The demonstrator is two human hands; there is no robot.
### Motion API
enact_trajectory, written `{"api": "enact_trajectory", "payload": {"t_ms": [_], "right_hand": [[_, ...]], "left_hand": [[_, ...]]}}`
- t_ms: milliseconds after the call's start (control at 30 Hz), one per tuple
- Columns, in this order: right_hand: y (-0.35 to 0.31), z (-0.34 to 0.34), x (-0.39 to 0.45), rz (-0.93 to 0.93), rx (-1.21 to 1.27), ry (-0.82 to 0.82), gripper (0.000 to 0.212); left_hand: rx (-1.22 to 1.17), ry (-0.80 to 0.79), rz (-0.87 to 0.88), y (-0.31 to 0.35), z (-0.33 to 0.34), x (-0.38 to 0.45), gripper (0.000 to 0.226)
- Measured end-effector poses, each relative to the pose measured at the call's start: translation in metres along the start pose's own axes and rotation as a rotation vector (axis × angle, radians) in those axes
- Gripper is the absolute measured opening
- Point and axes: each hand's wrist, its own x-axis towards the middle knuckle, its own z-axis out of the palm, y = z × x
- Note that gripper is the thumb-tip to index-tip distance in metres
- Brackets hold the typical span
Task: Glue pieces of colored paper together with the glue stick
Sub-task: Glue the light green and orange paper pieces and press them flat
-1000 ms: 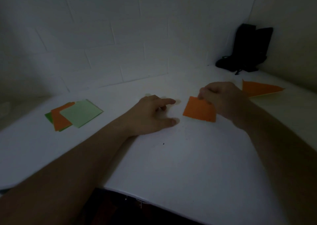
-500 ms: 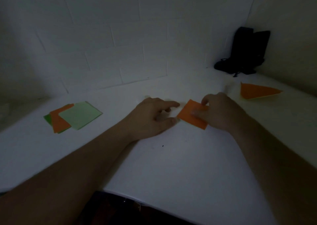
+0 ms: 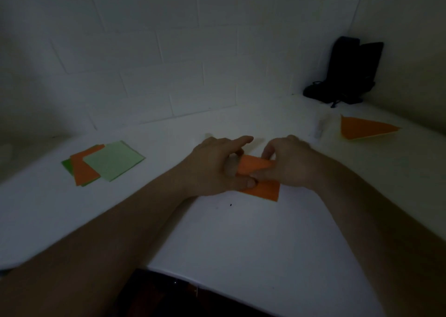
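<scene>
Both hands meet over an orange paper square (image 3: 261, 188) on the white table (image 3: 241, 239). The left hand (image 3: 217, 167) and right hand (image 3: 289, 164) pinch its folded-up far edge with curled fingers.

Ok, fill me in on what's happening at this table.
A person is working an orange paper square with both hands on the white table. The left hand and the right hand each pinch it, and its far part is lifted and bending over, as if being folded. A stack of green and orange sheets lies to the left, and a folded orange triangle to the right. A pale stick-like thing, maybe the glue, lies untouched beside that triangle.
</scene>
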Motion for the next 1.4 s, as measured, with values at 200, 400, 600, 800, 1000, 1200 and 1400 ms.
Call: {"api": "enact_trajectory", "payload": {"t_ms": [200, 400, 600, 800, 1000, 1200, 1400], "right_hand": [[0.001, 0.000, -0.005, -0.194, 0.222, 0.006, 0.043], [-0.005, 0.001, -0.009, -0.365, 0.466, 0.110, 0.045], [0.000, -0.004, -0.004, -0.210, 0.804, 0.247, 0.040], [0.003, -0.004, 0.001, -0.199, 0.985, 0.331, 0.022], [-0.004, 0.004, 0.001, -0.182, 1.111, 0.223, 0.004], [-0.008, 0.005, 0.000, -0.258, 0.979, 0.336, 0.010], [-0.007, 0.004, 0.001, -0.186, 1.179, 0.273, 0.009]], "left_hand": [[-0.207, -0.049, -0.026, 0.003, -0.006, -0.003, 0.115], [-0.691, 0.143, -0.090, 0.015, -0.011, -0.005, 0.065], [-0.793, 0.298, -0.172, 0.009, -0.009, -0.003, 0.023], [-0.919, 0.377, -0.227, 0.004, -0.008, -0.001, 0.008], [-1.027, 0.390, -0.198, 0.006, -0.010, 0.001, 0.009], [-0.999, 0.361, -0.198, 0.008, -0.009, 0.000, 0.010], [-0.929, 0.440, -0.169, 0.004, -0.009, 0.001, 0.008]]}}
